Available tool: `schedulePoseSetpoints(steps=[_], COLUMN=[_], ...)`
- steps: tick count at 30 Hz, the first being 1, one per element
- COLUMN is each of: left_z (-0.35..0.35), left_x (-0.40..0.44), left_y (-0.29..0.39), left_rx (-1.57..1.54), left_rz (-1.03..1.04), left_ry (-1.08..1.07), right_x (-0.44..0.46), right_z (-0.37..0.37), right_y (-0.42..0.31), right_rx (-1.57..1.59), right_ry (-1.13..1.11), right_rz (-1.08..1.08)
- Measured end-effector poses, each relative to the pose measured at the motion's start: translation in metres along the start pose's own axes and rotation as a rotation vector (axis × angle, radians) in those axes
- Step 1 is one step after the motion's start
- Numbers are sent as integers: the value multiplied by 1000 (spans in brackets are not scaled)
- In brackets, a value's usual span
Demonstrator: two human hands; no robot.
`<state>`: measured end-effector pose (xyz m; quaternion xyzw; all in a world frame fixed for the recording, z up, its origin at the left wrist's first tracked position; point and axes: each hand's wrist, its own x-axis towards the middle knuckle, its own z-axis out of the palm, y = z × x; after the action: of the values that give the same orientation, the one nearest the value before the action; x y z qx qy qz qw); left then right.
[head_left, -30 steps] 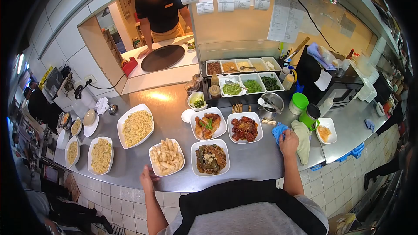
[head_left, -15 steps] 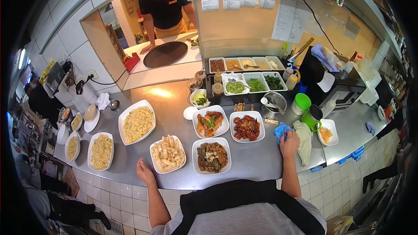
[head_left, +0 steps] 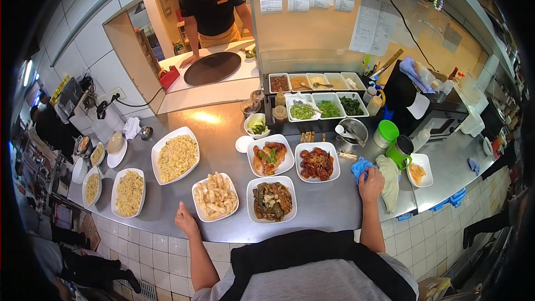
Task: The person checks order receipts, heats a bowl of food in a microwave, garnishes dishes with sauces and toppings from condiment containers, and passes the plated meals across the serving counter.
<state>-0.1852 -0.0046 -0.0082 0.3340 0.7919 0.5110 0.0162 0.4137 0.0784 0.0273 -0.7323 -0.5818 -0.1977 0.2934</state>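
My left hand (head_left: 186,221) rests at the counter's front edge, left of a square white bowl of pale fried strips (head_left: 215,196); its thumb points up and it holds nothing that I can see. On the right, my right hand (head_left: 371,184) is closed on a blue cloth (head_left: 362,170), beside a pale green cloth (head_left: 388,183). Between the hands stand a bowl of dark vegetables (head_left: 271,200), a bowl of glazed red pieces (head_left: 316,164) and a bowl of browned meat with green leaves (head_left: 270,158).
Bowls of fried rice (head_left: 177,157) stand on the left of the steel counter (head_left: 167,207). Behind are topping trays (head_left: 327,106), a steel pot (head_left: 351,134) and a green-lidded tub (head_left: 385,132). Beyond the pass, a person (head_left: 212,11) leans by a dark oval tray (head_left: 212,69).
My left hand has moved left, away from the bowl of fried strips. My right hand stays at the blue cloth. The camera view has shifted slightly.
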Motion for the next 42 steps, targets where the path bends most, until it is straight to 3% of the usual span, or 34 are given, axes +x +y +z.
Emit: schedulePoseSetpoints(steps=[2, 5, 7, 11, 13, 16, 22, 31, 35, 38, 40, 42], left_z=[1, 16, 9, -9, -4, 1, -1, -5, -7, -30, -43, -46], left_x=[-2, -3, -5, -10, -7, -6, -7, -3, -3, -19, -39, -47], left_y=[4, 8, 13, 35, 26, 22, 20, 18, 21, 55, 91, 129], left_rx=[-57, -281, -368, -251, -311, -288, -268, -255, -486, -447, -706, -638], left_rz=[11, 106, -76, -188, -182, -140, -100, -94, -176, -14, -74, -271], left_ry=[50, 369, 207, -76, -48, -22, -71, -173, -115, -233, -551, -1005], right_x=[0, 0, 1, -47, -59, -86, -80, -87, -83, -66, -63, -63], right_z=[0, -12, -42, -48, -61, -38, -55, -60, -63, -91, -100, -107], right_y=[1, -9, -43, -85, -119, -145, -187, -192, -167, -173, -179, -192], right_rx=[19, 42, 26, 473, 986, 1395, 1492, 1521, 1447, 1441, 1475, 1520], right_ry=[16, 99, 199, -761, -1319, -1474, -1534, -1359, -1377, -1344, -1308, -1266], right_rz=[-2, -56, -155, -5, 455, 416, 776, 888, 754, 735, 733, 743])
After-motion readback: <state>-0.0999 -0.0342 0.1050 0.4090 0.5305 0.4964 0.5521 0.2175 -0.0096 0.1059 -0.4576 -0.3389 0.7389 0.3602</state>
